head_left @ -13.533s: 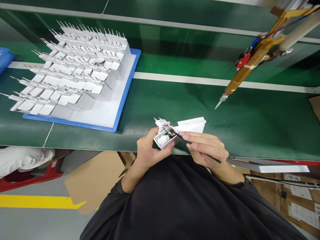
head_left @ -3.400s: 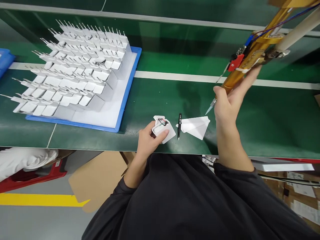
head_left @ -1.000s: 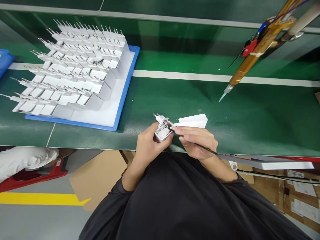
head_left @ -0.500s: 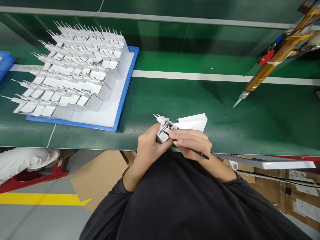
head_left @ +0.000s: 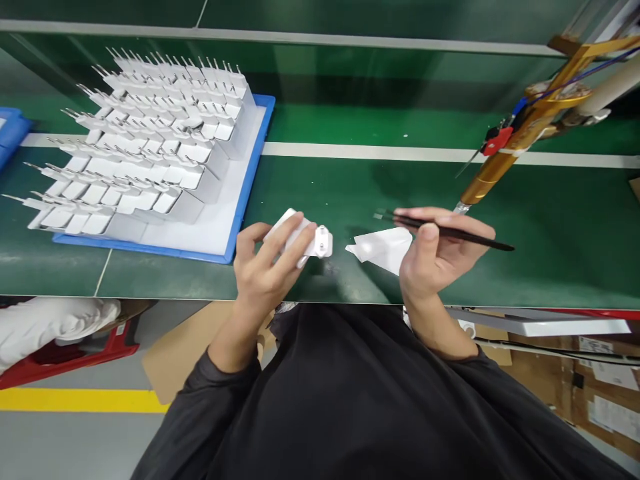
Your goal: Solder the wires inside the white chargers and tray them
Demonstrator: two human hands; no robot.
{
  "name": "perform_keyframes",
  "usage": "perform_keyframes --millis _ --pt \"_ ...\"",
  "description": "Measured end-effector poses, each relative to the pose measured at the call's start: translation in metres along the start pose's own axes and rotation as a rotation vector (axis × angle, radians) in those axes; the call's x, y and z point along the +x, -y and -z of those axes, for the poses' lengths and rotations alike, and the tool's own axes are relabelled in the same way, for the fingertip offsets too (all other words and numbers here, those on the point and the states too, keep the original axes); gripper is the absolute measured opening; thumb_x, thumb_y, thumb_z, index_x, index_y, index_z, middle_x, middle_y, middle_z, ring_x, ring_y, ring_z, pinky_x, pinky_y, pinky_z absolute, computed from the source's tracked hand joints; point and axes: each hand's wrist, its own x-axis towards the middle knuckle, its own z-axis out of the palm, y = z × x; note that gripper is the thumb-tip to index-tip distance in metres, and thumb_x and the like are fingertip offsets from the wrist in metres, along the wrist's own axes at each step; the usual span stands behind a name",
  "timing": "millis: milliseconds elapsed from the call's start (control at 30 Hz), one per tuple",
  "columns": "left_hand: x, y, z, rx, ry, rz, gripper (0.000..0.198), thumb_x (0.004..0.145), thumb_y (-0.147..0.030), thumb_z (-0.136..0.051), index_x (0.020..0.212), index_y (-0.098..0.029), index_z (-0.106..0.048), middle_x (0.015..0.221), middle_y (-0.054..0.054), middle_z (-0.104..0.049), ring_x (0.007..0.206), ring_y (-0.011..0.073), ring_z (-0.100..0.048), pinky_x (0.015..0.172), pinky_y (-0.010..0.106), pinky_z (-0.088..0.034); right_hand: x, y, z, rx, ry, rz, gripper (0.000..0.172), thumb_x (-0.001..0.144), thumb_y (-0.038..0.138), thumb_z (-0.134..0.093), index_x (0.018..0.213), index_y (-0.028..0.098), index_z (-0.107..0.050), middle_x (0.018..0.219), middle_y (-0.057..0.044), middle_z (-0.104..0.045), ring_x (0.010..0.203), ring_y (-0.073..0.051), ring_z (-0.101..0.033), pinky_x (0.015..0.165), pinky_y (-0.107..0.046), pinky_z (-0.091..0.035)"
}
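Note:
My left hand [head_left: 267,267] is closed around a white plug-in charger housing [head_left: 295,230], held just above the bench with its plug end [head_left: 323,241] turned toward the right. Black tweezers [head_left: 465,235] lie across my right hand [head_left: 440,250], gripped between thumb and fingers, their pale tips pointing left. Right behind those fingers hangs a gold dispenser barrel [head_left: 493,175]. The fingers hide its nozzle, and I cannot tell whether they touch it. Between the hands a folded white paper [head_left: 383,248] rests on the bench, partly behind my right hand.
At the left, a blue-edged tray [head_left: 250,177] carries rows of white charger housings [head_left: 140,147] with metal pins sticking up. Another blue tray [head_left: 10,137] shows at the far left. The green bench [head_left: 330,187] ends close to my body. A person's white sleeve [head_left: 60,323] is at lower left.
My hands have separated. The left tilted the charger over and moved left; the right lifted the tweezers out of it and moved right. The dispenser swung left and down toward my right hand.

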Motion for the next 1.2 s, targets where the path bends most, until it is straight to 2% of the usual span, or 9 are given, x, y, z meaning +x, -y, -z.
perform_keyframes --millis 100,200,333,467,567,700,800,967,1200 --pt "0.016 0.006 0.000 -0.009 0.047 -0.138 0.041 0.088 -0.022 -0.063 0.128 -0.028 -0.059 0.127 0.002 -0.067 0.099 0.0231 -0.061 0.082 0.035 -0.050 -0.006 -0.001 -0.016 -0.086 0.151 0.055 0.023 0.088 0.013 -0.060 0.108 0.024 -0.062 0.109 -0.001 -0.070 0.102 -0.017 -0.070 0.085 -0.034 -0.063" --pt "0.023 0.005 -0.004 -0.063 0.074 -0.077 0.036 0.092 -0.025 -0.058 0.128 -0.025 -0.059 0.128 0.004 -0.066 0.104 0.0242 -0.060 0.086 0.037 -0.049 -0.015 -0.001 -0.025 -0.110 0.222 0.014 0.031 0.087 0.009 -0.059 0.113 0.026 -0.064 0.119 -0.001 -0.068 0.111 -0.017 -0.067 0.092 -0.036 -0.061" --pt "0.012 0.009 -0.013 -0.140 0.192 0.126 0.032 0.089 -0.034 -0.061 0.119 -0.024 -0.064 0.120 0.008 -0.069 0.098 0.0238 -0.060 0.085 0.037 -0.049 -0.016 -0.008 -0.021 -0.094 0.298 -0.083 0.029 0.086 0.009 -0.061 0.109 0.026 -0.067 0.116 -0.001 -0.070 0.108 -0.017 -0.069 0.093 -0.036 -0.061" --pt "-0.014 0.021 -0.023 -0.283 0.308 0.480 0.033 0.081 -0.040 -0.069 0.107 -0.020 -0.067 0.096 0.007 -0.070 0.088 0.0211 -0.062 0.079 0.032 -0.051 -0.004 -0.017 -0.003 -0.203 0.157 -0.224 0.017 0.088 0.018 -0.061 0.101 0.024 -0.069 0.106 -0.003 -0.073 0.100 -0.017 -0.071 0.083 -0.036 -0.064" --pt "-0.032 0.029 -0.028 -0.402 0.439 0.673 0.036 0.076 -0.044 -0.072 0.102 -0.019 -0.068 0.100 0.008 -0.068 0.096 0.0221 -0.063 0.084 0.033 -0.051 0.000 -0.021 0.010 -0.298 0.237 -0.263 0.013 0.087 0.021 -0.063 0.098 0.022 -0.070 0.101 -0.003 -0.074 0.093 -0.016 -0.072 0.077 -0.032 -0.064" --pt "-0.036 0.034 -0.031 -0.580 0.576 0.836 0.055 0.076 -0.050 -0.071 0.121 -0.020 -0.062 0.113 0.009 -0.068 0.102 0.0240 -0.065 0.089 0.036 -0.051 -0.007 -0.025 0.016 -0.321 0.303 -0.318 0.012 0.086 0.019 -0.064 0.096 0.021 -0.071 0.098 -0.003 -0.074 0.090 -0.015 -0.072 0.073 -0.027 -0.062" --pt "-0.029 0.033 -0.038 -0.757 0.531 0.903 0.057 0.083 -0.049 -0.063 0.131 -0.020 -0.054 0.117 0.010 -0.069 0.101 0.0210 -0.067 0.087 0.033 -0.052 -0.012 -0.027 0.016 -0.342 0.327 -0.320 0.014 0.085 0.017 -0.064 0.097 0.020 -0.071 0.097 -0.003 -0.075 0.087 -0.012 -0.072 0.072 -0.024 -0.062" --pt "-0.020 0.028 -0.049 -0.734 0.394 0.792 0.042 0.091 -0.031 -0.050 0.132 -0.019 -0.050 0.109 0.008 -0.072 0.090 0.0150 -0.066 0.081 0.028 -0.051 -0.014 -0.029 0.018 -0.387 0.350 -0.284 0.013 0.085 0.019 -0.064 0.096 0.020 -0.071 0.094 -0.002 -0.075 0.083 -0.012 -0.072 0.071 -0.024 -0.062" --pt "-0.024 0.026 -0.026 -0.375 0.470 0.381 0.060 0.093 -0.033 -0.052 0.148 -0.016 -0.035 0.122 0.010 -0.066 0.107 0.0238 -0.052 0.100 0.043 -0.040 -0.015 -0.029 0.017 -0.380 0.365 -0.267 0.013 0.085 0.017 -0.064 0.096 0.019 -0.071 0.093 -0.002 -0.075 0.081 -0.011 -0.071 0.071 -0.023 -0.062"
